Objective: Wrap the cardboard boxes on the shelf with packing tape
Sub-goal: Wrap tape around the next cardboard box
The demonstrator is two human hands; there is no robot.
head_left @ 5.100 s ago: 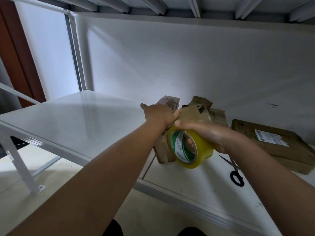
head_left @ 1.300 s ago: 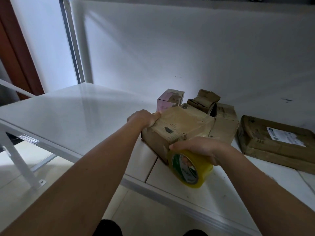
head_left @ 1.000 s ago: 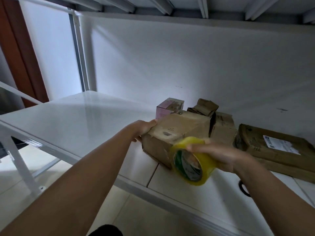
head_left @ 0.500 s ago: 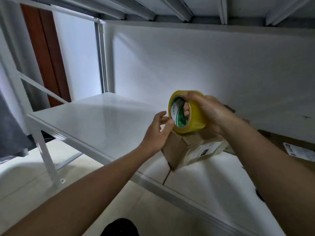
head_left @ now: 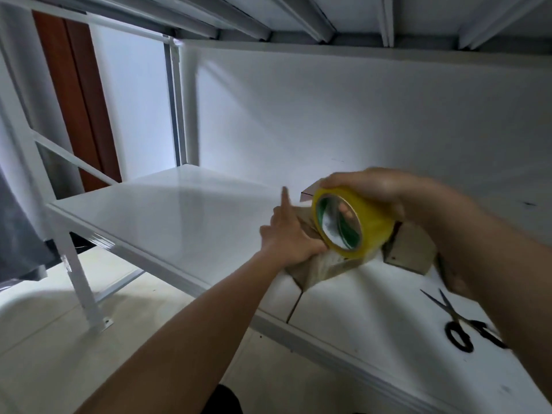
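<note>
A worn brown cardboard box point(head_left: 318, 268) sits near the front edge of the white shelf point(head_left: 179, 222), mostly hidden by my hands. My left hand point(head_left: 288, 236) holds its left side with curled fingers, the index finger pointing up. My right hand point(head_left: 373, 186) grips a roll of yellow packing tape point(head_left: 354, 227) from above, right over the box's top. The roll's open core faces me. A second cardboard box point(head_left: 410, 249) stands just behind and to the right.
Black-handled scissors point(head_left: 460, 327) lie on the shelf at the right, partly under my right forearm. The corner of a pale box point(head_left: 307, 196) shows behind the roll. Another shelf deck point(head_left: 358, 22) hangs overhead. The shelf's white leg point(head_left: 80, 282) stands at the left.
The tape roll has come down from above the box to its top. My left hand moved from the roll's edge onto the box's left side. The view shifted right, showing the scissors.
</note>
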